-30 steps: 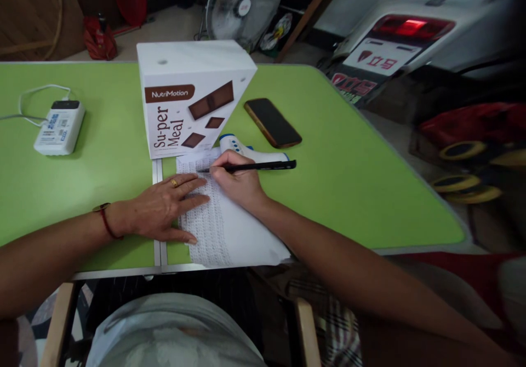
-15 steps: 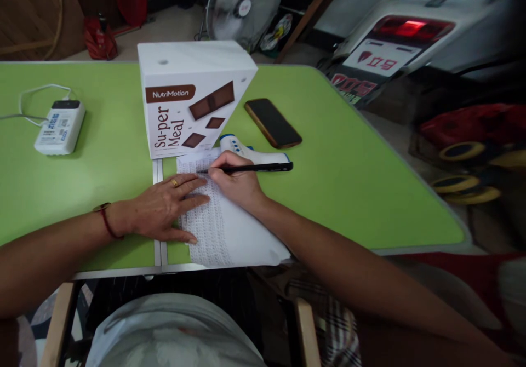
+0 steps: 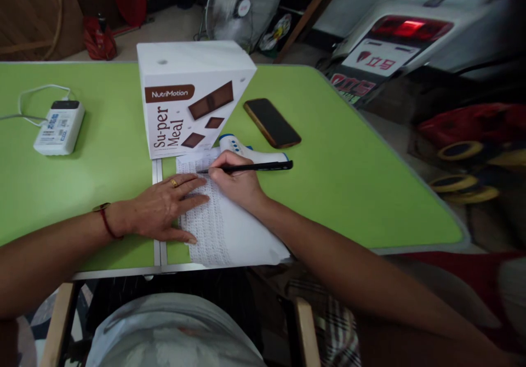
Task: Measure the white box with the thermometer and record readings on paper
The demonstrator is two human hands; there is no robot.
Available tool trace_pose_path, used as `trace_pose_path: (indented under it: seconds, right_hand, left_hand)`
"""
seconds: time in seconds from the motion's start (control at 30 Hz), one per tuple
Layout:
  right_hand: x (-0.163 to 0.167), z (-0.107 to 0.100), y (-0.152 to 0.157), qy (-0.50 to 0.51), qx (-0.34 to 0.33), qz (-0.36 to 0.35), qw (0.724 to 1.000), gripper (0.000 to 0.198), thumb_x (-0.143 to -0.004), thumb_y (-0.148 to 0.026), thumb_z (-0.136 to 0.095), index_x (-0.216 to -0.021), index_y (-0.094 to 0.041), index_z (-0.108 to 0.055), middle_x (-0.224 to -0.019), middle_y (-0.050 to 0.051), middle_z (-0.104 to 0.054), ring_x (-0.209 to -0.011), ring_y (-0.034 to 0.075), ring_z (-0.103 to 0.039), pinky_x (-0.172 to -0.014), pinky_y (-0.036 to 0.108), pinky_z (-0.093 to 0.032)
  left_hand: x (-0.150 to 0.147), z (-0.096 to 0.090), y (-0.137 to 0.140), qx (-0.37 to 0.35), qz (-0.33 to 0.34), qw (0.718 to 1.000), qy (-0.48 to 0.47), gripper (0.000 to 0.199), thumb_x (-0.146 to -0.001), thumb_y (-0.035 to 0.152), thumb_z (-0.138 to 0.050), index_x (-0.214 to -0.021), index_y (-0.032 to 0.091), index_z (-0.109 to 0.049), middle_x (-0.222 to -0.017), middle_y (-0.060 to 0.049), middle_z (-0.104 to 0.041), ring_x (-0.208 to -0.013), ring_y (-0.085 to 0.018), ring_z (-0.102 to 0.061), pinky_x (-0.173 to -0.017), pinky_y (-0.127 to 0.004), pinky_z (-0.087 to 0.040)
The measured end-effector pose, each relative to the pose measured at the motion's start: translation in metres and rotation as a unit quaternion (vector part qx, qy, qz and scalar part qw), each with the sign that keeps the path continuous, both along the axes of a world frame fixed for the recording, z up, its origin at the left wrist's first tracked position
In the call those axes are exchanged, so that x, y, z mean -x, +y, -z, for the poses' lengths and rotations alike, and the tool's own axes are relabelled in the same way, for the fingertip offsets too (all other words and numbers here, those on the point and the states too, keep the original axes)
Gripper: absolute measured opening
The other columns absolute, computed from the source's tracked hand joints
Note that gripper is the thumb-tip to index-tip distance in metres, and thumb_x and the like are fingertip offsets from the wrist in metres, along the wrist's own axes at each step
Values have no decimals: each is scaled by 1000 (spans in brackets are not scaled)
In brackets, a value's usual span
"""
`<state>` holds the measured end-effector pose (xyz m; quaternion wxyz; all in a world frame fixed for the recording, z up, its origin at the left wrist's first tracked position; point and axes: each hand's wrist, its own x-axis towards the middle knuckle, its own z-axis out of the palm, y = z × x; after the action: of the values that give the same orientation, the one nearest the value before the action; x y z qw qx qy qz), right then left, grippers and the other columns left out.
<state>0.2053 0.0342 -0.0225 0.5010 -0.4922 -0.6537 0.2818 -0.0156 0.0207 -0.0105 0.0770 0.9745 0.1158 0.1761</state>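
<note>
Pen [image 3: 269,166] nudged slightly left, right hand [image 3: 239,183] gripping it, left hand [image 3: 164,208] spread flat on paper [image 3: 246,238], white box [image 3: 184,101], contents hidden

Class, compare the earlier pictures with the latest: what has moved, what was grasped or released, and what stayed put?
The rear end of the black pen has shifted very slightly left in the picture. Nothing was grasped or released: the right hand still holds the pen. The left hand on the paper, the box and the phone stayed put.

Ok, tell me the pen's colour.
The pen is black; it shows best in the head view, in the right hand.
</note>
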Motion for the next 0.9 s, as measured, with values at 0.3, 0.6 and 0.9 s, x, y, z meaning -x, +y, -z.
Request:
trace_pose_path:
  seconds: [0.3, 0.6, 0.9]
  right_hand:
    - [0, 0, 0, 12, -6, 4, 1000, 7, -67, -24, -58, -61, -24, -53, -56, -4, -53, -56, 13, -43, -54, 29, -38]
    - [-1, 0, 0, -3, -11, 6, 1000, 10, -66, -20, -58, -61, -25, -52, -56, -5, -51, -56, 13, -42, -55, 29, -37]
    - [-1, 2, 0, 8, 3, 19, 1000, 11, -70, -20, -57, -63, -25, -50, -56, -5, -48, -56, 13, -41, -56, 30, -37]
  left_hand:
    - [1, 0, -1, 1, -3, 1000, 6, 81, -94, 72, -50, -139, 4, -56, -146, -32, -50, -139, -45, -47, -111, -60, -47]
    - [1, -1, 0, -2, 4, 1000, -3, 80, -95, 70, -50, -138, 3, -56, -145, -33, -51, -137, -46, -49, -110, -60, -48]
    - [1, 0, 0, 2, -1, 1000, 3, 81, -94, 72, -51, -139, 4, -56, -146, -32, -50, -138, -45, -48, -111, -60, -47]
